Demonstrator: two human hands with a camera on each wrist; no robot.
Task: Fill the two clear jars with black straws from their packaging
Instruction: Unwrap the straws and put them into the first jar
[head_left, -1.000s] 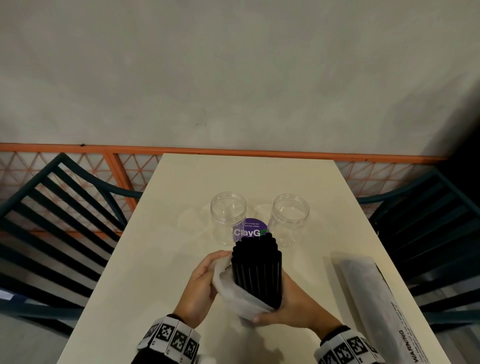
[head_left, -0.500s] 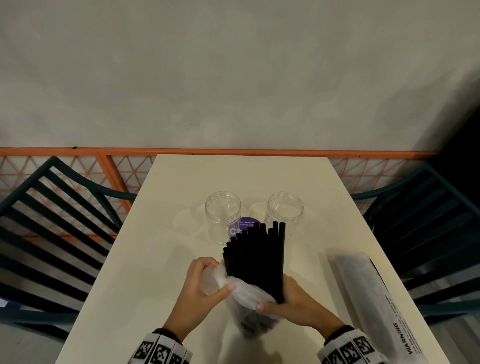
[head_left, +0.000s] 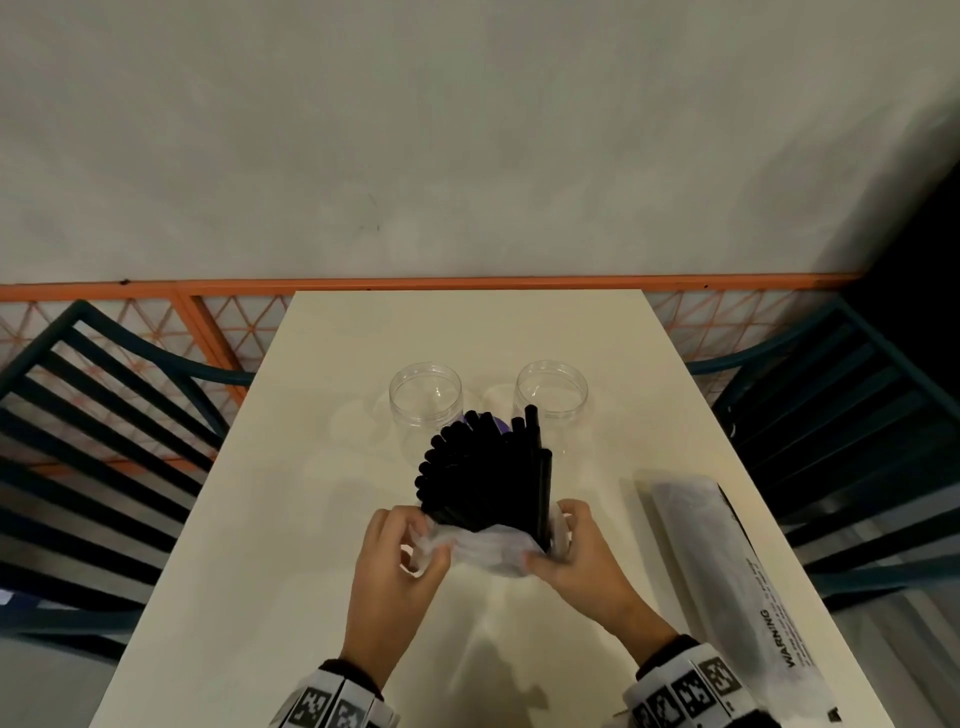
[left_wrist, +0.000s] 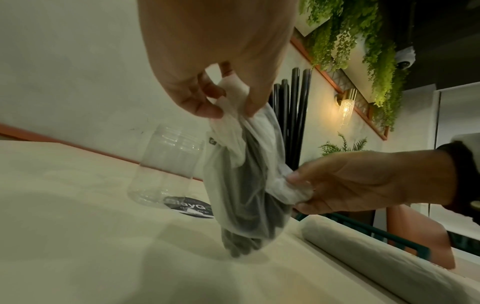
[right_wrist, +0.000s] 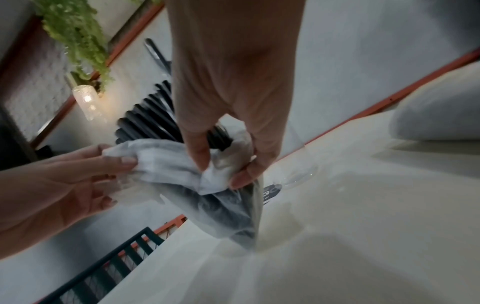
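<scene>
A bundle of black straws (head_left: 485, 475) is standing upright on the cream table (head_left: 291, 597), its lower part sitting inside a translucent white plastic bag (head_left: 483, 548) bunched down around it. The left hand (head_left: 397, 558) is pinching the bag's left edge between thumb and fingers, and the right hand (head_left: 576, 551) is pinching its right edge the same way (the wrist views show the film gathered in each grip). The straws are fanning out above the bag, some leaning left, one or two standing taller on the right.

Just behind the bundle, two clear jars are standing open and empty: the left jar (head_left: 425, 397) and the right jar (head_left: 551, 389). Between them a round dark sticker (left_wrist: 193, 207) is lying on the table; the left wrist view is showing part of its lettering, "layG", the rest being hidden.

At the right edge of the table a second straw package (head_left: 727, 571) is lying on its side, sealed, with "WARNING" printed on its film (the smaller print is too blurred to read).
</scene>
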